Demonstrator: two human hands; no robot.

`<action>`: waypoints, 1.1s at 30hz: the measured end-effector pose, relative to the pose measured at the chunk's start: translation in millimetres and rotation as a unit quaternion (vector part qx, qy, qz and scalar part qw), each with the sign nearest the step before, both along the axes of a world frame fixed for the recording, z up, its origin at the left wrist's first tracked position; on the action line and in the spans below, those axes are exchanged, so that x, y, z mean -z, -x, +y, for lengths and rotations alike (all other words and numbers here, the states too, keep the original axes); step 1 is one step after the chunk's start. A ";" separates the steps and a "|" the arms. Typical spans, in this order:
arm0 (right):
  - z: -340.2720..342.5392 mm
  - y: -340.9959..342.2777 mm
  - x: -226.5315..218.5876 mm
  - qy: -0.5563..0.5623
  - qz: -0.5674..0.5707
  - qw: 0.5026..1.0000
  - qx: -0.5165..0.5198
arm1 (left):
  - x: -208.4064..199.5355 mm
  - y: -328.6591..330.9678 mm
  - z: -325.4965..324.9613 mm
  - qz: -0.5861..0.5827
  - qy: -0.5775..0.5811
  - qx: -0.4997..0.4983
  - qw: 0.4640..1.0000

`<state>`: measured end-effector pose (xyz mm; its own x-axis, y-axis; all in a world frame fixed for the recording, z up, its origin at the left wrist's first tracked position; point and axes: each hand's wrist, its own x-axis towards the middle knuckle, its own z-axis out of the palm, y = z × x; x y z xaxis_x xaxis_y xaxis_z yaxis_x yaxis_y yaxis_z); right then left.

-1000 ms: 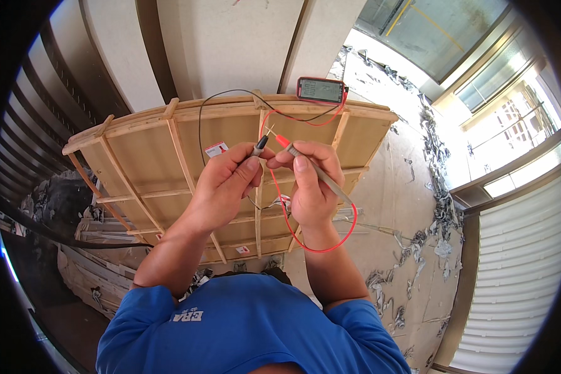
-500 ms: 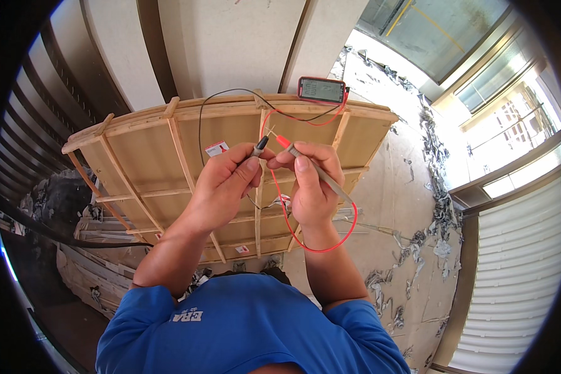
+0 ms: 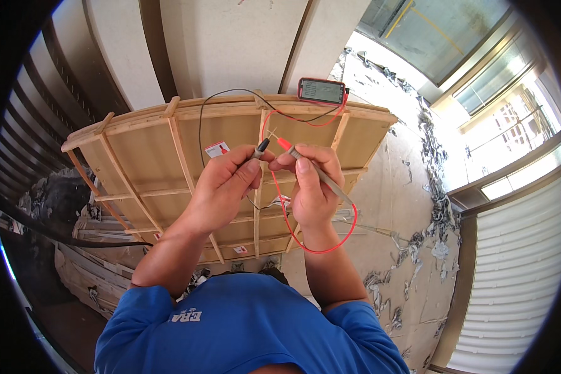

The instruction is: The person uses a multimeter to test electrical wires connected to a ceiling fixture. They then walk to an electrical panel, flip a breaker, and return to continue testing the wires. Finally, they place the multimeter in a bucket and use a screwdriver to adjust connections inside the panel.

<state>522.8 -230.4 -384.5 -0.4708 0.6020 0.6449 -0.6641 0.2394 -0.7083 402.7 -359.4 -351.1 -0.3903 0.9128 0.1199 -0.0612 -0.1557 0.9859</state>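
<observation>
My left hand (image 3: 226,181) is closed around a black test probe (image 3: 263,146), its metal tip pointing up. In my right hand (image 3: 311,181) is a red-ended test probe (image 3: 284,144) with a grey handle, held like a pen. The two thin tips come together in front of the wooden crate; whether they touch cannot be made out. A red lead (image 3: 321,251) loops under my right wrist, and a black lead (image 3: 201,124) curves out past my left hand. Both run to a multimeter (image 3: 321,90) with a dark red casing, resting on the crate's far edge.
Below my hands stands a wooden crate (image 3: 137,160) with slatted framing and paper labels. Pale panels (image 3: 230,50) rise behind it. Crumpled grey scraps (image 3: 439,249) litter the floor at right, beside a white corrugated surface (image 3: 511,280). A dark hose (image 3: 75,239) reaches in from the left.
Hardly anything differs. Both hands keep their grip on the probes, whose ends have shifted very slightly; the multimeter stays in place.
</observation>
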 end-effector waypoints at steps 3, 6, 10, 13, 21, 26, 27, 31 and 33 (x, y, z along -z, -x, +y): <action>-0.6 0.5 -0.5 0.000 -0.001 1.000 0.000 | 0.5 0.5 -0.6 0.001 0.001 -0.003 1.000; -1.2 1.4 -1.0 0.004 0.000 1.000 0.000 | 0.8 1.4 -1.0 0.002 -0.002 -0.003 1.000; -1.4 2.6 -1.0 0.007 -0.002 1.000 -0.002 | 0.4 2.2 -1.8 -0.005 0.004 -0.004 1.000; -0.2 2.6 0.8 0.000 -0.010 1.000 0.004 | 2.9 3.6 -1.8 -0.003 0.001 -0.005 1.000; -7.1 1.7 7.7 0.000 -0.040 0.998 0.052 | 15.8 7.5 -2.0 -0.084 0.021 -0.015 0.996; -8.1 9.2 9.9 -0.214 -0.095 0.955 0.180 | 51.7 12.7 -4.0 -0.290 -0.041 -0.008 0.956; -7.5 12.6 3.5 -0.285 -0.109 0.933 0.191 | 54.3 7.8 -4.4 -0.320 -0.049 -0.012 0.946; -9.1 26.3 8.9 -0.423 -0.161 0.863 0.226 | 72.4 2.6 -0.7 -0.360 -0.080 -0.019 0.929; -9.8 30.9 19.6 -0.450 -0.201 0.843 0.216 | 76.4 6.7 -0.6 -0.374 -0.084 -0.036 0.923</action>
